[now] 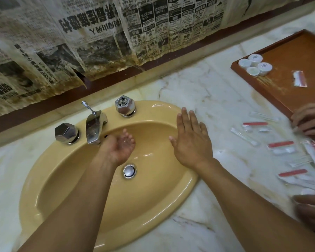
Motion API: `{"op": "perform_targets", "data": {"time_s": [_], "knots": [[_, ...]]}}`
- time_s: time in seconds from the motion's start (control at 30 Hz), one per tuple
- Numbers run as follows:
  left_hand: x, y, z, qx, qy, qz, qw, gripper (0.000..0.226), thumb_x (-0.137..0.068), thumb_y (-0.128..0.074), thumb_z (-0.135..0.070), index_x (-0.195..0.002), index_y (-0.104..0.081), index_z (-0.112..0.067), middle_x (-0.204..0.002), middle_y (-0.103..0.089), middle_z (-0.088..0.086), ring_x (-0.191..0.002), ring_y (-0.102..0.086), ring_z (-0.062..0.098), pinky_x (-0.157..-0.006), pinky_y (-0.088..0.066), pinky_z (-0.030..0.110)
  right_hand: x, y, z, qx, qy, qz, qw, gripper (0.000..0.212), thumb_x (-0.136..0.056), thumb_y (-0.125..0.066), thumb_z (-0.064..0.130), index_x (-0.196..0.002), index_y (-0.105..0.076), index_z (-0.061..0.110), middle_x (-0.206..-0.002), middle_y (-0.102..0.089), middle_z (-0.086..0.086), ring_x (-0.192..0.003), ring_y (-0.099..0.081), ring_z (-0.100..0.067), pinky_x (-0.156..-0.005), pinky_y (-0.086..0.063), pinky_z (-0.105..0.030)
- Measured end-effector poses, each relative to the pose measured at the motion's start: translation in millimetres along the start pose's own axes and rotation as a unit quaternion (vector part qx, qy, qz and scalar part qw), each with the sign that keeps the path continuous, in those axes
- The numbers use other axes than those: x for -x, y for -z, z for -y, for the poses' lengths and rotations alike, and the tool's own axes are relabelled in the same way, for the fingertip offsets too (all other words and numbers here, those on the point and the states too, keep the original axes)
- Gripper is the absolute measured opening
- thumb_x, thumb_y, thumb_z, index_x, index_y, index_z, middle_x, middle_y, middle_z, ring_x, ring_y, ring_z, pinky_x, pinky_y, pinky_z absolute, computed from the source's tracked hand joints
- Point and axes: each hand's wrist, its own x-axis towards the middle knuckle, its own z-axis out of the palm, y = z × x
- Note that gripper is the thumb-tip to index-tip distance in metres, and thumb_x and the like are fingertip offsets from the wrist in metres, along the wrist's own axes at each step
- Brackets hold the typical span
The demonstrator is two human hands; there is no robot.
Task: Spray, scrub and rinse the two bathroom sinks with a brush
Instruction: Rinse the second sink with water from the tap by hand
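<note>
A mustard-yellow oval sink (65, 179) is set in a marble counter. My left hand (120, 147) is cupped palm up under the chrome spout (95, 129), wet and holding nothing. My right hand (191, 140) lies flat with straight fingers, palm down, over the sink's right rim. A chrome drain stopper (129, 171) sits in the basin just below my left hand. Faceted chrome knobs stand left (66, 133) and right (125, 106) of the spout. No brush or spray bottle is in view.
A brown tray (284, 84) with small white round containers (255, 65) sits at the back right. Wrapped toiletry packets (280, 147) lie scattered on the counter (216, 99). Another person's hands (309, 120) work at the right edge. Stained newspaper (80, 42) covers the wall.
</note>
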Motion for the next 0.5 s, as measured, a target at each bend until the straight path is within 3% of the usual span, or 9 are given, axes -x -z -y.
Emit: {"op": "perform_targets", "data": {"time_s": [0.07, 0.13, 0.27, 0.37, 0.5], "knots": [[15.0, -25.6, 4.2, -0.020, -0.018, 0.104, 0.994, 0.034, -0.110, -0.038, -0.015, -0.104, -0.067, 0.002, -0.105, -0.074, 0.016, -0.100, -0.070, 0.028, -0.080, -0.063, 0.034, -10.5, 4.3, 4.8, 0.003, 0.016, 0.010, 1.000, 0.073, -0.105, -0.014, 0.058, -0.162, 0.009, 0.020, -0.168, 0.026, 0.006, -0.155, 0.024, -0.019, -0.127, 0.002, -0.050], [24.0, -43.4, 7.9, -0.058, -0.044, 0.153, 0.986, 0.040, -0.111, -0.035, -0.021, -0.113, -0.065, 0.007, -0.120, -0.072, 0.023, -0.117, -0.067, 0.034, -0.096, -0.058, 0.042, -32.4, 11.1, 13.6, 0.010, 0.065, 0.021, 0.998, 0.070, -0.105, -0.011, 0.059, -0.163, 0.004, 0.025, -0.168, 0.023, 0.009, -0.155, 0.023, -0.018, -0.126, 0.003, -0.053], [19.8, -25.9, 19.9, -0.103, -0.090, 0.077, 0.988, 0.039, -0.112, -0.031, -0.020, -0.112, -0.063, 0.003, -0.123, -0.068, 0.022, -0.116, -0.067, 0.031, -0.103, -0.051, 0.039, -100.5, 22.8, 41.7, 0.016, 0.144, 0.044, 0.988, 0.070, -0.105, -0.013, 0.059, -0.164, 0.001, 0.023, -0.172, 0.007, 0.004, -0.158, 0.004, -0.017, -0.126, -0.007, -0.048], [15.3, 13.2, 20.8, -0.053, -0.056, 0.031, 0.997, 0.035, -0.111, -0.033, -0.016, -0.109, -0.062, 0.003, -0.119, -0.067, 0.020, -0.106, -0.067, 0.032, -0.101, -0.049, 0.041, -126.0, 25.1, 58.1, 0.013, 0.141, 0.039, 0.989, 0.066, -0.107, -0.016, 0.053, -0.163, -0.017, 0.018, -0.170, -0.017, -0.001, -0.156, -0.014, -0.019, -0.124, -0.016, -0.046], [11.4, 48.3, 2.3, 0.009, -0.058, -0.024, 0.998, 0.028, -0.101, -0.036, -0.004, -0.102, -0.064, 0.000, -0.108, -0.066, 0.014, -0.100, -0.065, 0.029, -0.100, -0.049, 0.038, -105.0, 21.7, 48.5, -0.044, 0.103, 0.015, 0.994, 0.056, -0.110, -0.023, 0.039, -0.161, -0.025, 0.016, -0.168, -0.026, -0.004, -0.155, -0.021, -0.021, -0.123, -0.021, -0.042]]}}
